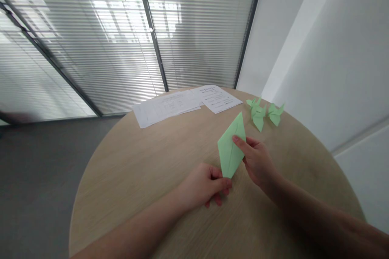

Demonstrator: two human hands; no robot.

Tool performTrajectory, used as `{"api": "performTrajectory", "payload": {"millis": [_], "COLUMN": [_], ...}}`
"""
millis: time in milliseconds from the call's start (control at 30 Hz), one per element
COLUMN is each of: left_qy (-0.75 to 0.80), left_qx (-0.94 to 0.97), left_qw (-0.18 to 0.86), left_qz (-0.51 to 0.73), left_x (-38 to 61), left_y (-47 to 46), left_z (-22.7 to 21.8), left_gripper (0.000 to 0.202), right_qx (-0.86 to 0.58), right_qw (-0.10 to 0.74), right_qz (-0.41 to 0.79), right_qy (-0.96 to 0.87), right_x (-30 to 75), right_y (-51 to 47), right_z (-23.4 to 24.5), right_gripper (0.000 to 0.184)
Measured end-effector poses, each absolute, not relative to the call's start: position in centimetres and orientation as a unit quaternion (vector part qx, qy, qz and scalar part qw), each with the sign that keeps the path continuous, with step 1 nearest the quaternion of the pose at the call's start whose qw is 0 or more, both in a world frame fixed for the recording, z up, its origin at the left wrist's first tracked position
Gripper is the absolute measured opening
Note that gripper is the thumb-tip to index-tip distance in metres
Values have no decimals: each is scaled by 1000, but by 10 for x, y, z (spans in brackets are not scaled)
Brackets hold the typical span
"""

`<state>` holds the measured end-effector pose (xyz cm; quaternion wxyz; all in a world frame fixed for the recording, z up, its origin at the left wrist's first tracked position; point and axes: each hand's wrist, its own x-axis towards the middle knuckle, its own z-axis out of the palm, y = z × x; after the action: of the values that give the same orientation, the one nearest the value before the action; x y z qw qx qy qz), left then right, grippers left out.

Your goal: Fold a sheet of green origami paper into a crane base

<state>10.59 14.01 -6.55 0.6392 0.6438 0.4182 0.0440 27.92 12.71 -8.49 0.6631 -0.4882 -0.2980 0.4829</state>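
Note:
A light green folded paper point(231, 145), kite-shaped, lies on the round wooden table point(146, 178) near its middle. My left hand point(206, 186) pinches the paper's lower point with thumb and fingers curled. My right hand point(257, 160) holds the paper's right edge, its index finger pressed on the top face. Both forearms reach in from the bottom edge.
Two finished green paper cranes point(257, 113) point(275, 113) stand at the table's far right. White printed sheets point(170, 107) point(217, 98) lie at the far edge. Behind are glass walls with blinds point(121, 40), a white wall at right, and grey floor at left.

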Motion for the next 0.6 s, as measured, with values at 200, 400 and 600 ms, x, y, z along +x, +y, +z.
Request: {"api": "performTrajectory", "payload": {"millis": [200, 400, 600], "left_qy": [429, 431, 409], "left_qx": [650, 638, 679], "left_qw": [626, 635, 610], "left_qz": [35, 63, 28], "left_x": [104, 103, 96], "left_y": [138, 142, 147], "left_z": [-62, -72, -76], "left_gripper": [31, 27, 26], "right_qx": [-489, -470, -474], "right_qw": [659, 679, 689], "right_qz": [491, 494, 479], "right_qy": [-294, -271, -267], "right_x": [277, 281, 293], "right_y": [126, 129, 135], "right_z": [-83, -80, -77], "right_gripper": [37, 37, 37]}}
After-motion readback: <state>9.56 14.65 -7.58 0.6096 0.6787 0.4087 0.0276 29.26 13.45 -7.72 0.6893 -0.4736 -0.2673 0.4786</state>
